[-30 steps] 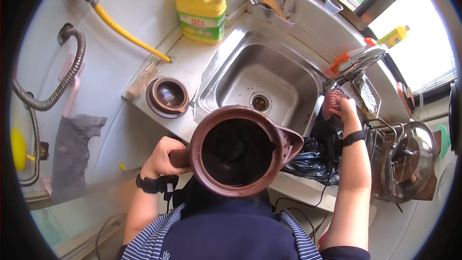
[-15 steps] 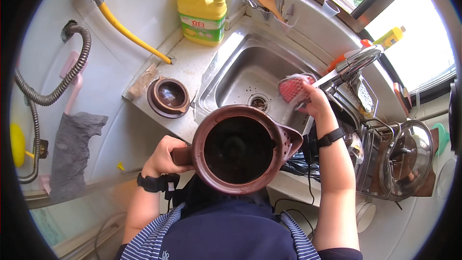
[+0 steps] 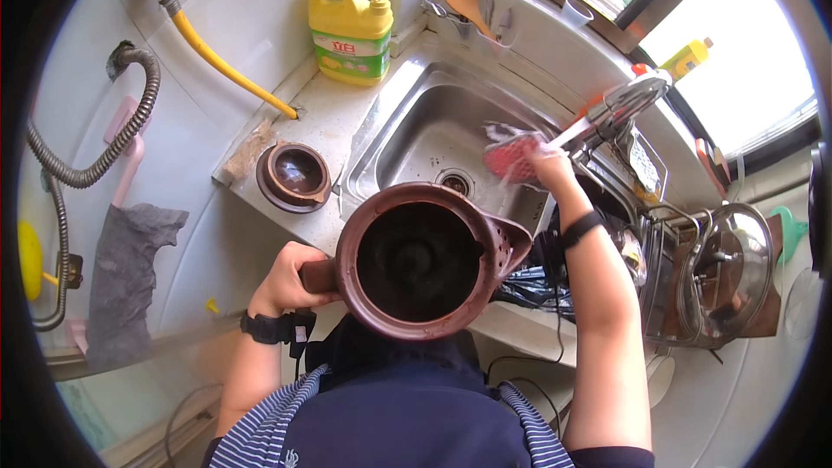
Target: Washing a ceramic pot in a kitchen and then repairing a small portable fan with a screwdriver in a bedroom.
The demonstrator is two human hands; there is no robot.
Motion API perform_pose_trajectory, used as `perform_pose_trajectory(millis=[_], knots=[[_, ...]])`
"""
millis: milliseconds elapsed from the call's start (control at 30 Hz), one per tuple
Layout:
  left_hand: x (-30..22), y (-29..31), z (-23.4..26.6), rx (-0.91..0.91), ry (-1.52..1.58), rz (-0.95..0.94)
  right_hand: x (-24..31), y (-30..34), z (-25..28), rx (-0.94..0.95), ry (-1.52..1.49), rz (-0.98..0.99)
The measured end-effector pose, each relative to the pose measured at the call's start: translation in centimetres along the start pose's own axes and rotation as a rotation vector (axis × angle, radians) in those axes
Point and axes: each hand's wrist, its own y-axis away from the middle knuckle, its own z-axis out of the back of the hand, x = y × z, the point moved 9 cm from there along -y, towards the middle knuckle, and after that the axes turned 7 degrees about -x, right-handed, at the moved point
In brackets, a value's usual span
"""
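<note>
My left hand (image 3: 290, 282) is closed round the stub handle of a brown clay pot (image 3: 347, 295), which is lidless with a dark inside. The pot hangs in front of my body, its holed spout pointing right. In my right hand (image 3: 555, 169) is a red and white mesh scrubbing cloth (image 3: 513, 160), held over the right part of the steel sink (image 3: 407, 130), under the tap (image 3: 611, 117). Part of the cloth is smeared by motion. The pot's brown lid (image 3: 296, 172) appears to lie upside down on the counter left of the sink.
A yellow detergent jug (image 3: 351, 35) stands behind the sink's left corner. Utensils (image 3: 472, 4) fill a holder on the back wall. To the right is a dish rack with a glass lid (image 3: 737, 270). A grey rag (image 3: 134, 282) hangs at left.
The cloth has moved slightly left and down in my right hand, and looks more blurred. The whole view has shifted a little; my left hand keeps its hold on the pot.
</note>
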Motion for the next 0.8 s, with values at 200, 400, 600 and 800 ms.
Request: perform_pose_trajectory(millis=[200, 400, 600, 800], knots=[[0.6, 0.7, 0.3, -0.025, -0.013, 0.041, -1.7, 1.6, -0.7, 0.006, -0.410, -0.285], [0.1, 0.3, 0.3, -0.015, -0.027, 0.012, -0.6, 1.1, 0.5, -0.056, -0.565, -0.202], [0.2, 0.3, 0.3, -0.031, -0.007, 0.015, -0.3, -0.6, 0.2, -0.097, -0.792, -0.127], [0.6, 0.7, 0.3, -0.036, 0.008, 0.041, 0.6, 0.4, -0.3, 0.011, -1.076, -0.287]])
